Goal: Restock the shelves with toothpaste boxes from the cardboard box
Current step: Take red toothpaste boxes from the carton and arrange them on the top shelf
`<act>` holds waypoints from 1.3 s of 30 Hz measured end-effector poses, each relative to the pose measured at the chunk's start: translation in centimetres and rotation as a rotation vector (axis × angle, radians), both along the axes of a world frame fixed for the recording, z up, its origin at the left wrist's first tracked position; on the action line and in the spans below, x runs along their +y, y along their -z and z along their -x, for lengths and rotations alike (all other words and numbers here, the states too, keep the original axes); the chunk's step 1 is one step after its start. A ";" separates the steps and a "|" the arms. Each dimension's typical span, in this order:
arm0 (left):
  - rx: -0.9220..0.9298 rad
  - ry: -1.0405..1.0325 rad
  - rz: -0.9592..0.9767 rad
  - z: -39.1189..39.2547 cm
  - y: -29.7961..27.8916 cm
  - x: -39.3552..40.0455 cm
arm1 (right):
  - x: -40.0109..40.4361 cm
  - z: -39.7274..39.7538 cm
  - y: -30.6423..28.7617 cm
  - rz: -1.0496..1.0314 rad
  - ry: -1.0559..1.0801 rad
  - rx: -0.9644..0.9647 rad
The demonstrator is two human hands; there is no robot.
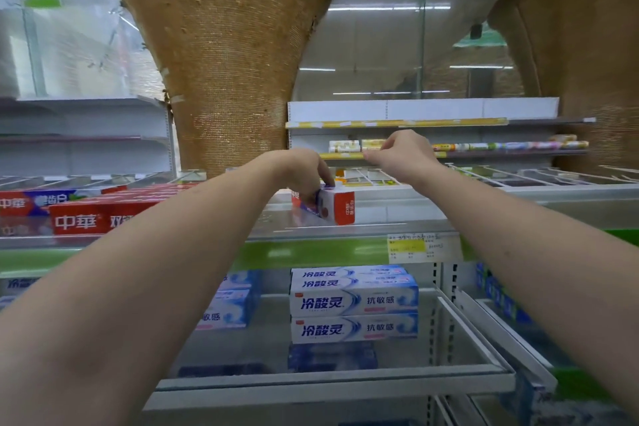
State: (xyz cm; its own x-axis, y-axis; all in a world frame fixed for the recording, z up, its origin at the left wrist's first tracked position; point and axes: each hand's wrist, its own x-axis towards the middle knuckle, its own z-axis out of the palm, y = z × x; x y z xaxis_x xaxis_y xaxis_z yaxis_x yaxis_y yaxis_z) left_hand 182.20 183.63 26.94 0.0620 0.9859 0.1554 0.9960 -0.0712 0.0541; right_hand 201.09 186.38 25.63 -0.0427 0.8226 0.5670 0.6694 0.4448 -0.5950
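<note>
A toothpaste box is being set onto the upper shelf.

The shelf (345, 233), a wide clear-fronted ledge with a green price strip, holds red toothpaste boxes (103, 214) at its left; below it sit stacked blue-and-white boxes (354, 304). The left hand (304, 168) pinches the top of a red-and-white toothpaste box (326, 206), which stands on the shelf, tilted end-on. The right hand (403, 152) hovers just beside, fingers curled; whether it holds anything cannot be told. The cardboard box is out of view. The placing step looks nearly done; next the box likely needs turning square and pushing back into line.
</note>
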 end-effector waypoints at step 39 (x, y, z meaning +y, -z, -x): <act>0.267 -0.225 -0.426 0.1 0.4 1.9 | 1.8 1.8 -0.3 -0.027 0.018 -0.104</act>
